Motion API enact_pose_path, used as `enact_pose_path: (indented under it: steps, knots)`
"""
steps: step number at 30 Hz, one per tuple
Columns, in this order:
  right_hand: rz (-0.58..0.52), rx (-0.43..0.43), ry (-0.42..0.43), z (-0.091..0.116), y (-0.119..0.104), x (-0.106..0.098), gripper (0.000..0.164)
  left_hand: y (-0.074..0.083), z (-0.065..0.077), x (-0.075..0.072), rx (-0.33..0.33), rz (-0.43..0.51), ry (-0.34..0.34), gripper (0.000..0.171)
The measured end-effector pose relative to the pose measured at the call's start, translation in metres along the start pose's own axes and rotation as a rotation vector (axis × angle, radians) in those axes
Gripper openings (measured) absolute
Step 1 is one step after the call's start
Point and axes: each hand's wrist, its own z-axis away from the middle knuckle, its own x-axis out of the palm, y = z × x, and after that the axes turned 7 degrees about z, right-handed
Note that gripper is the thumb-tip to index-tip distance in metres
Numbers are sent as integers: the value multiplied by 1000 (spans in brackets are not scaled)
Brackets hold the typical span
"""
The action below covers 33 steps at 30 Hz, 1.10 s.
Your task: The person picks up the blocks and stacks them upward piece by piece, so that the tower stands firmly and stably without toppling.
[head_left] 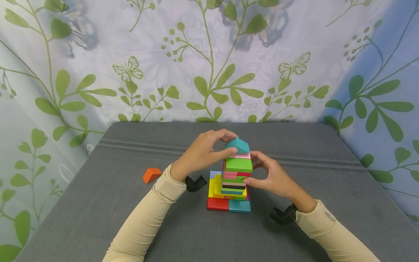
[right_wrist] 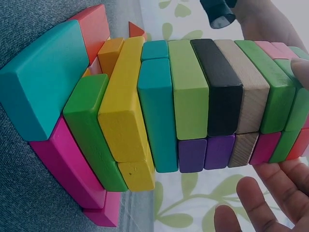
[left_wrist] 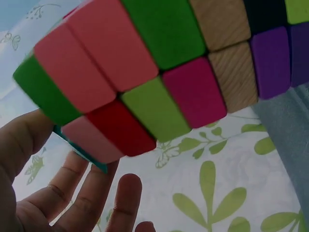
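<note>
A tower of coloured wooden blocks [head_left: 239, 165] stands on a wider base of flat blocks [head_left: 217, 204]. My left hand [head_left: 204, 151] pinches a teal block with sloped sides [head_left: 238, 145] at the very top, thumb on the near side and fingers behind. In the left wrist view only a thin edge of that teal block [left_wrist: 84, 151] shows past the pink and red blocks. My right hand [head_left: 273, 176] holds the tower's upper right side. Its thumb [right_wrist: 300, 72] lies against the green blocks, while the other fingers reach round the far side.
An orange wedge-shaped block [head_left: 152, 175] lies on the grey cloth surface [head_left: 176, 233], left of the tower and near my left forearm. Behind the table hangs a leaf-patterned curtain [head_left: 147, 54]. Black straps [head_left: 284, 214] sit at both wrists.
</note>
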Motion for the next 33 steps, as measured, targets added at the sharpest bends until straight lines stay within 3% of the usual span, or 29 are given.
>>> enact_pose_path:
  steps: [8,24,29,33]
  knots:
    - [14,-3,-1,-1,0,0,63,2,-1,4,23,-28,-37,39]
    - [7,-5,4,-1,1,1,63,2,2,4,37,-52,-23,42]
    - [2,0,10,-1,0,1,63,0,12,-7,17,-3,0,49]
    - [10,11,10,-1,0,0,64,-14,30,-26,-14,31,-17,44]
